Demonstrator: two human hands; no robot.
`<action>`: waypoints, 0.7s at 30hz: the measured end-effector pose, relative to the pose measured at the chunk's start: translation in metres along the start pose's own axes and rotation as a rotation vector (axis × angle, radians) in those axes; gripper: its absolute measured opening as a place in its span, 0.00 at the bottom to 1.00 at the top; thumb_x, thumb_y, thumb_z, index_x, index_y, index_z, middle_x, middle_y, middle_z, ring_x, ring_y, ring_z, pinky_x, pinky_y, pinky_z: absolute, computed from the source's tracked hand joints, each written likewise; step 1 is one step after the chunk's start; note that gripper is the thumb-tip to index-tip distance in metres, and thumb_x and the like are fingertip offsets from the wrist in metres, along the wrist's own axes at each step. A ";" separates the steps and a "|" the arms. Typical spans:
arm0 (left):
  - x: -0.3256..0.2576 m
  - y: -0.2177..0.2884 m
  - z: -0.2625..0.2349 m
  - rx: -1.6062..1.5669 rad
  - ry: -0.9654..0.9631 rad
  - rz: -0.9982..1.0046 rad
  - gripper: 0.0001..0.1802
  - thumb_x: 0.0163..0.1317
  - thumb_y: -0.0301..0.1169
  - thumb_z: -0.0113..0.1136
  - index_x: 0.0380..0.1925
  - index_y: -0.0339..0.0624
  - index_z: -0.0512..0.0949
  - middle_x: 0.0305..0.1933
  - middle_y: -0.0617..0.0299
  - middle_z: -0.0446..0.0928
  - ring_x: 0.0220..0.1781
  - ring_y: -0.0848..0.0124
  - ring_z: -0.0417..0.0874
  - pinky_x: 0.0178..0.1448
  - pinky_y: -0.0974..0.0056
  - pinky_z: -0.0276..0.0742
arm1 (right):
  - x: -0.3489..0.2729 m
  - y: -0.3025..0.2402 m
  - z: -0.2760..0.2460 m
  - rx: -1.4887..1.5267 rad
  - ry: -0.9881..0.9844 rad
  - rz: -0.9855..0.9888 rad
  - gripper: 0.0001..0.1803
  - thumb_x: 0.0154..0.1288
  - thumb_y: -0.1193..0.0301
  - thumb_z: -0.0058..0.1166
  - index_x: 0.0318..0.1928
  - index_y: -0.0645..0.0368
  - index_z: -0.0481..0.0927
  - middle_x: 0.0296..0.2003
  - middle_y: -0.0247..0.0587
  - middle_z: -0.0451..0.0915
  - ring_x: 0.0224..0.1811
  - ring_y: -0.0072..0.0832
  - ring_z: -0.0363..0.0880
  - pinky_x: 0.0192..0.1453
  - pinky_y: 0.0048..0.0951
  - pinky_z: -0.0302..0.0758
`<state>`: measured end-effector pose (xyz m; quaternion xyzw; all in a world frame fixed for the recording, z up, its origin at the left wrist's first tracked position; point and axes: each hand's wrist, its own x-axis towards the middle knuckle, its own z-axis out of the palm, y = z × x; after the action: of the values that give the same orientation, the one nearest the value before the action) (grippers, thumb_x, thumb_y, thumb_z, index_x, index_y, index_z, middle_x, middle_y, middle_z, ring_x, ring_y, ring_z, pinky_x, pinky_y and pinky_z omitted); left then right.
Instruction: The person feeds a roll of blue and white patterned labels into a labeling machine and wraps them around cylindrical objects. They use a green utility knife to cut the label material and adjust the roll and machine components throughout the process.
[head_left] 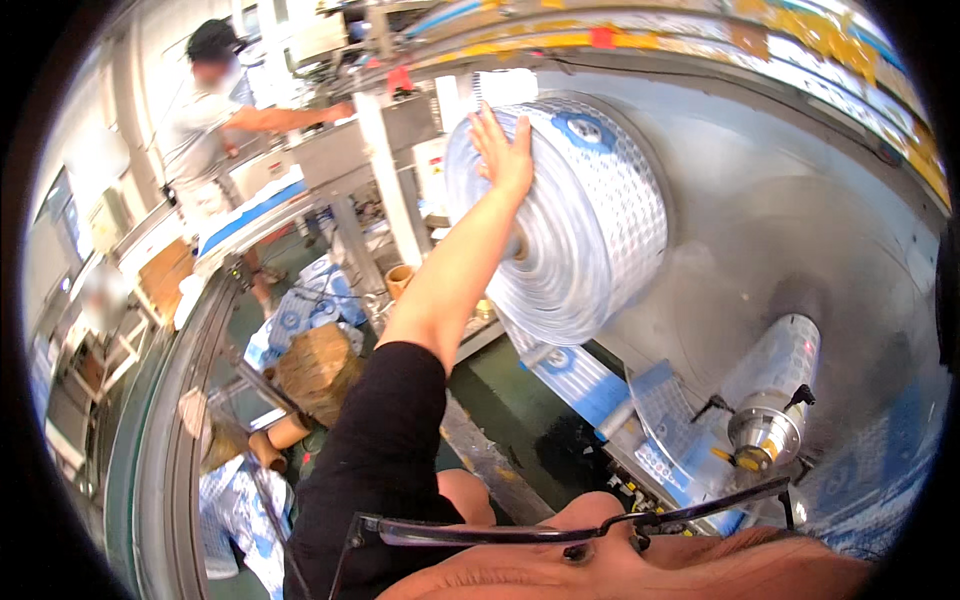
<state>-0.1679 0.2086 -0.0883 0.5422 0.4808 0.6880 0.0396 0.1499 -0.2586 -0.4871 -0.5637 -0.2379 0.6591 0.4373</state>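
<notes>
My left hand lies with fingers spread against the upper edge and flat end of a large roll of plastic film. The film is whitish and glossy, with a blue print. My bare forearm reaches up from a black sleeve and crosses in front of part of the roll's end. Below the roll, a printed blue and white film strip runs down toward the right. A thinner film-wrapped roll sits on a metal chuck at the right. My right hand is out of view.
A grey metal panel stands behind the rolls. A taped rail curves overhead. At the left are a metal frame rail, crumpled film, brown wrapping and cardboard cores. Another person stands at a machine behind.
</notes>
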 end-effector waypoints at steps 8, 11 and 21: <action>-0.001 -0.040 -0.041 0.084 -0.113 0.334 0.49 0.60 0.61 0.52 0.73 0.47 0.47 0.77 0.44 0.35 0.77 0.39 0.34 0.73 0.35 0.37 | 0.096 -0.052 0.064 0.043 -0.022 -0.023 0.09 0.63 0.69 0.51 0.37 0.64 0.77 0.33 0.45 0.76 0.34 0.35 0.74 0.40 0.34 0.73; -0.100 -0.010 -0.050 0.209 -0.448 0.845 0.48 0.55 0.59 0.57 0.71 0.51 0.52 0.77 0.44 0.38 0.77 0.38 0.33 0.70 0.29 0.32 | 0.105 -0.057 0.068 0.063 -0.003 -0.024 0.09 0.64 0.69 0.50 0.36 0.63 0.76 0.33 0.44 0.76 0.34 0.34 0.73 0.40 0.34 0.73; -0.105 0.044 -0.006 0.199 -0.197 0.349 0.50 0.57 0.54 0.55 0.72 0.45 0.44 0.78 0.46 0.32 0.76 0.35 0.28 0.66 0.23 0.28 | 0.116 -0.045 0.066 0.110 0.039 0.028 0.10 0.66 0.68 0.47 0.35 0.62 0.75 0.31 0.43 0.73 0.32 0.34 0.71 0.39 0.35 0.72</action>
<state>-0.1091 0.1212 -0.1314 0.6829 0.4390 0.5773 -0.0872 0.1031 -0.1260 -0.4959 -0.5548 -0.1846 0.6662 0.4629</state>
